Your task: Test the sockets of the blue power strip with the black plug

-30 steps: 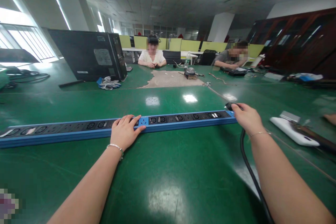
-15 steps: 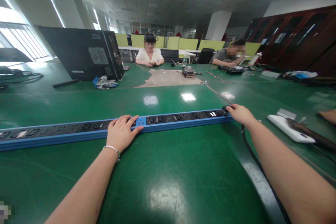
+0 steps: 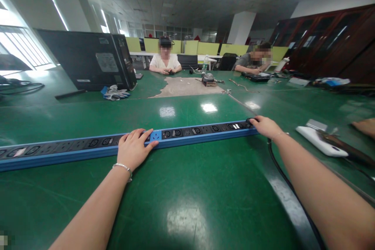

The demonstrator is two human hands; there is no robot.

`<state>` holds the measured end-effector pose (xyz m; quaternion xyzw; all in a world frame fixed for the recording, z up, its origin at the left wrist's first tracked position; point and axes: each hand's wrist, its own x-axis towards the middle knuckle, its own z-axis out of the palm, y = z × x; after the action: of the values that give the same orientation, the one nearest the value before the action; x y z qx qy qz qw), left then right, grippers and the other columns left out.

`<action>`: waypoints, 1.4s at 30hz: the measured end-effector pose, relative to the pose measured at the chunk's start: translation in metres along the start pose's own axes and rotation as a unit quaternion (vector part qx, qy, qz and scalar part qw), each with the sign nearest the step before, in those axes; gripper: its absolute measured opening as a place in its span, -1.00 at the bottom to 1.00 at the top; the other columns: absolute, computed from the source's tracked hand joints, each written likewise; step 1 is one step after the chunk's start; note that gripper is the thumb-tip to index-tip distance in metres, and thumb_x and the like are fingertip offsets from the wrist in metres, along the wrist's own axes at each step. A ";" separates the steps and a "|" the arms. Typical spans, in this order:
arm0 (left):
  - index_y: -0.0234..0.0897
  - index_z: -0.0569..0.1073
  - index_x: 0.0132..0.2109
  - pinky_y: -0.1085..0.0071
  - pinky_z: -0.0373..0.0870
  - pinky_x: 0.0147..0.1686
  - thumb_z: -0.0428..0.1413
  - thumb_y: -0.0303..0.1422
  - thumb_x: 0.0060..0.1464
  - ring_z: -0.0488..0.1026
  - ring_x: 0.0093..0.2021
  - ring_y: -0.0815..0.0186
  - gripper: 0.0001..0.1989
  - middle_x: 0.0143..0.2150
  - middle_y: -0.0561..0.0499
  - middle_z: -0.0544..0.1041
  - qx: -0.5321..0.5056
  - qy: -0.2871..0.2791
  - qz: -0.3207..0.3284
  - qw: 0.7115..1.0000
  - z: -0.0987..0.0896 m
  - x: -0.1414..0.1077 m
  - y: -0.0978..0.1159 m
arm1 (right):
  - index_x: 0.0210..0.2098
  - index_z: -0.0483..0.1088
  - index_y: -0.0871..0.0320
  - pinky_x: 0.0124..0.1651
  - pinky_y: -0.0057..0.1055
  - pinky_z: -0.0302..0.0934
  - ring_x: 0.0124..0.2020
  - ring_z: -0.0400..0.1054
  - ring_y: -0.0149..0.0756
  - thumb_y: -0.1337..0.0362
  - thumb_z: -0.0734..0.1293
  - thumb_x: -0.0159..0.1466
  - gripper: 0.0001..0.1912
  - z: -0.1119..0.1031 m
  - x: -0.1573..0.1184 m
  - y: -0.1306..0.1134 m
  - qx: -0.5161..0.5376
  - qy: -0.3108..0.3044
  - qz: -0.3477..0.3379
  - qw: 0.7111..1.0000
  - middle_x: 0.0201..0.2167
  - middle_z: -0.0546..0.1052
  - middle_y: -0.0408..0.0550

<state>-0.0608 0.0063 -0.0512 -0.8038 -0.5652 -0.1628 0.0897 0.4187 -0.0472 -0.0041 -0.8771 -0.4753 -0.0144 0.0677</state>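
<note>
A long blue power strip (image 3: 187,140) with a row of black sockets lies across the green table (image 3: 164,195). My left hand (image 3: 134,147) rests on it near the middle, fingers spread over the edge beside a blue socket (image 3: 155,136). At the strip's right end my right hand (image 3: 265,125) has its fingers closed on a black plug (image 3: 251,122), which sits against the last socket; whether it is fully in cannot be seen. A black cable (image 3: 275,160) runs down from under that hand beside my right forearm.
A black computer case (image 3: 88,60) and gloves (image 3: 115,93) are at the back left. Two people (image 3: 165,62) (image 3: 254,60) sit across the table. A white handheld device (image 3: 320,141) lies at the right, near another person's hand (image 3: 365,127).
The view has shifted slightly, so most things appear a little further left. Both hands keep their places on the strip and the plug.
</note>
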 end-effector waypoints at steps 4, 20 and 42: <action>-0.01 0.30 0.13 0.15 0.09 0.07 -0.18 0.04 0.11 0.25 0.13 0.17 -0.47 0.11 -0.04 0.39 0.002 0.003 0.000 1.000 -0.001 0.000 0.001 | -0.06 0.39 0.29 -0.16 -0.36 0.20 -0.14 0.39 -0.14 0.11 0.10 0.25 -0.55 0.004 0.002 -0.002 0.002 -0.011 0.002 1.000 -0.13 0.50 0.19; -0.01 0.30 0.13 0.15 0.08 0.08 -0.16 0.03 0.11 0.25 0.13 0.18 -0.49 0.11 -0.04 0.39 0.005 0.007 0.002 1.000 0.001 -0.001 0.000 | -0.15 0.39 0.22 -0.11 -0.32 0.18 -0.13 0.38 -0.11 0.11 0.08 0.26 -0.61 0.019 -0.003 -0.001 0.035 0.011 0.009 0.999 -0.17 0.50 0.18; -0.03 0.31 0.13 0.19 0.10 0.07 -0.17 0.04 0.11 0.27 0.12 0.19 -0.48 0.09 -0.05 0.41 0.024 0.009 0.003 1.000 0.001 -0.001 0.000 | -0.09 0.38 0.21 0.01 -0.25 0.15 -0.05 0.35 -0.09 0.10 0.05 0.27 -0.56 0.023 -0.009 0.002 0.039 0.030 -0.001 0.999 -0.11 0.49 0.17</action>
<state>-0.0610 0.0057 -0.0520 -0.8017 -0.5654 -0.1564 0.1149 0.4146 -0.0521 -0.0279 -0.8726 -0.4739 -0.0216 0.1162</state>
